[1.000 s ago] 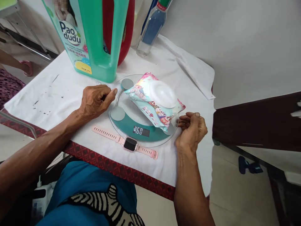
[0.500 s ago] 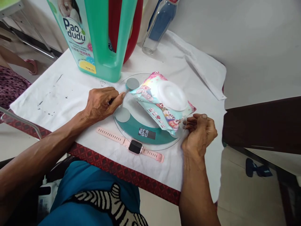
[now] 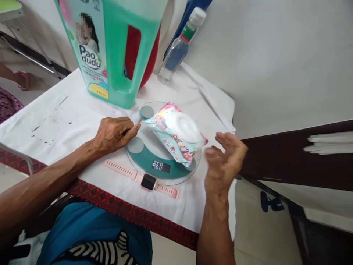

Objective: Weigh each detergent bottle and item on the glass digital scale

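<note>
Clear glass banded in green: a round scale (image 3: 143,165) on white cloth (image 3: 68,110), with a wipes pack (image 3: 176,134) askew on top. Apparently at the weighing stage, judging by the lit display (image 3: 161,166); for lifting next, probably in need of a right-sided grasp. Right hand (image 3: 225,154) raised just beside the pack, fingers parted and bent, empty. Left hand (image 3: 116,133) at the left rim, fingers loosely curled; anything inside, and contact with the glass, beyond telling. Blurred right fingertips, digits too faint for sure reading, scale partly hidden under the pack, green jug (image 3: 121,92) cropped at the top, red container (image 3: 151,66) mostly behind.
</note>
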The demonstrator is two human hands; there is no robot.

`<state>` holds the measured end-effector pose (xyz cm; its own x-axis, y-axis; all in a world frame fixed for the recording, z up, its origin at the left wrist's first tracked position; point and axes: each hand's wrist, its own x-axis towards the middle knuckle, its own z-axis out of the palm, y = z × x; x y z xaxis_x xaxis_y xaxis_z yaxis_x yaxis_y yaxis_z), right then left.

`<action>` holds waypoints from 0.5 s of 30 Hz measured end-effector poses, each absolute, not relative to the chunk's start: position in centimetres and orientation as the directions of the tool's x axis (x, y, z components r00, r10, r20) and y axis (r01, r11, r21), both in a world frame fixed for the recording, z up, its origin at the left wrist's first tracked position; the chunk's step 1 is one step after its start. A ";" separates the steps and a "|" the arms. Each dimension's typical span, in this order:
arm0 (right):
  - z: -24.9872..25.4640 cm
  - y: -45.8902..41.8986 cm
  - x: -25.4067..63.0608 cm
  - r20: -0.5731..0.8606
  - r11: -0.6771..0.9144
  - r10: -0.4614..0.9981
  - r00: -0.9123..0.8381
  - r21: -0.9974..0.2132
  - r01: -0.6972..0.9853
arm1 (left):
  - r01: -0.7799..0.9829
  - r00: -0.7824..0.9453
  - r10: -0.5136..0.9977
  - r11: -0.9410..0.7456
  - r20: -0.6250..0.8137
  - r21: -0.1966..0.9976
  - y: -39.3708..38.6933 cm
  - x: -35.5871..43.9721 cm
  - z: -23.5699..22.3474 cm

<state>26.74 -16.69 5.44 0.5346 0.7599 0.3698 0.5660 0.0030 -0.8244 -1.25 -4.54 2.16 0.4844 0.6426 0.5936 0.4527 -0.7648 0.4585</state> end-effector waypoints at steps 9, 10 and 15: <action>7.6 -12.4 23.7 0.226 -0.117 0.931 0.287 -0.561 0.820 | 0.442 0.465 0.577 -0.808 0.671 0.388 -4.6 -1.4 2.2; 7.6 -12.4 23.8 0.226 -0.119 0.925 0.306 -0.592 0.797 | 0.443 0.465 0.571 -0.812 0.677 0.381 -4.6 -1.4 2.3; 8.2 -13.1 25.3 0.146 -0.119 0.877 0.458 -0.857 0.502 | 0.447 0.469 0.555 -0.820 0.687 0.358 -4.8 -1.3 2.4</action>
